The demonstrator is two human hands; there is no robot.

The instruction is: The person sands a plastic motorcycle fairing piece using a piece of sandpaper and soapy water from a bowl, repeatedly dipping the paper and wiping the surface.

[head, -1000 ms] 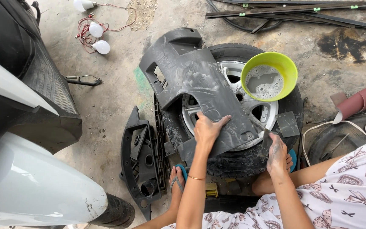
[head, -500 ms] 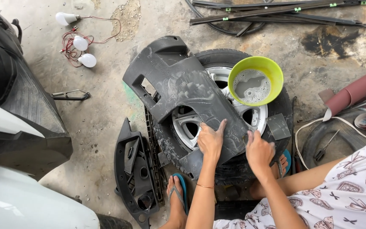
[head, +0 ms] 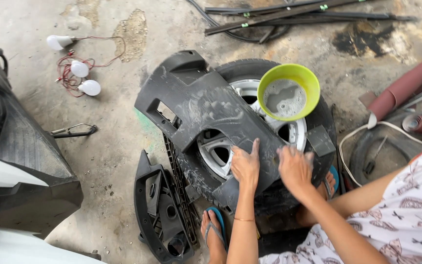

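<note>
— Quickly, left to right?
— Left hand [head: 245, 166] flat, fingers spread, pressing the grey plastic panel [head: 211, 112] lying over the wheel [head: 250, 142], frame centre. Right hand [head: 295, 168] at its 3 o'clock, blurred on the panel; grip unclear. Green bowl [head: 288, 91] at 1 o'clock.

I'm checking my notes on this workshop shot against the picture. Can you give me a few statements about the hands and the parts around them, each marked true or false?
1. Both hands rest on the dark plastic panel that lies across the wheel. True: left hand and right hand lie flat on it.
2. The green bowl stands on the concrete floor. False: it sits on the wheel.
3. The bowl holds cloudy liquid. True.
4. Three white bulbs lie to the right of the wheel. False: they lie on the floor at upper left.
5. A second black part lies on the floor left of the wheel. True.
</note>
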